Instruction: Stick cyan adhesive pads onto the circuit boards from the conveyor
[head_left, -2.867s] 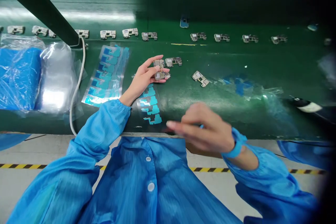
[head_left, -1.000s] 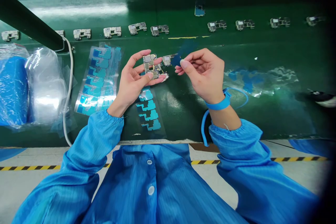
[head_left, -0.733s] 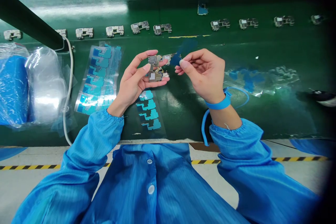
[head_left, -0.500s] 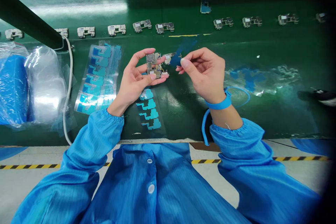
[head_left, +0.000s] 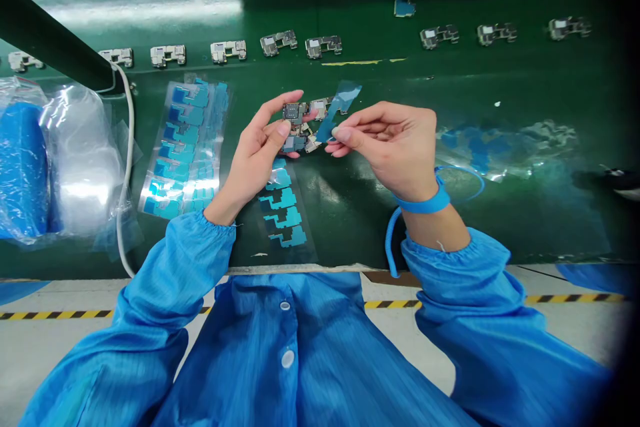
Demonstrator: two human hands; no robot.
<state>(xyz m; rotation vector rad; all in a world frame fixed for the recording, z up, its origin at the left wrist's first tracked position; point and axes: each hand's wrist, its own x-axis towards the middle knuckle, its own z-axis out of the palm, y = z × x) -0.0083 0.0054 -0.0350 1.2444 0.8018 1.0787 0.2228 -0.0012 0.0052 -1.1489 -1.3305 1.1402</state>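
Observation:
My left hand (head_left: 263, 140) grips a small circuit board (head_left: 294, 113) by its edges, fingers behind and thumb in front. Close by on the right, my right hand (head_left: 393, 141) pinches a strip of blue film (head_left: 331, 117) between thumb and forefinger. The strip's upper end points away from me and partly covers another circuit board (head_left: 319, 107) lying on the green surface behind. Whether the film touches the held board I cannot tell. Under my left hand lies a clear sheet with teal die-cut stickers (head_left: 286, 199). A blue wrist strap (head_left: 425, 201) circles my right wrist.
Several circuit boards (head_left: 229, 51) lie in a row along the far green belt (head_left: 370, 33). More sticker sheets (head_left: 180, 147), a white cable (head_left: 129, 167) and a plastic-wrapped blue bundle (head_left: 25, 170) are at left. Crumpled film (head_left: 480, 147) lies at right. A dark post (head_left: 55, 33) slants across the upper left.
The board in my left hand has been turned and shows a different face. My right hand has brought the film lower and closer to it. The far boards at centre and right have shifted rightward.

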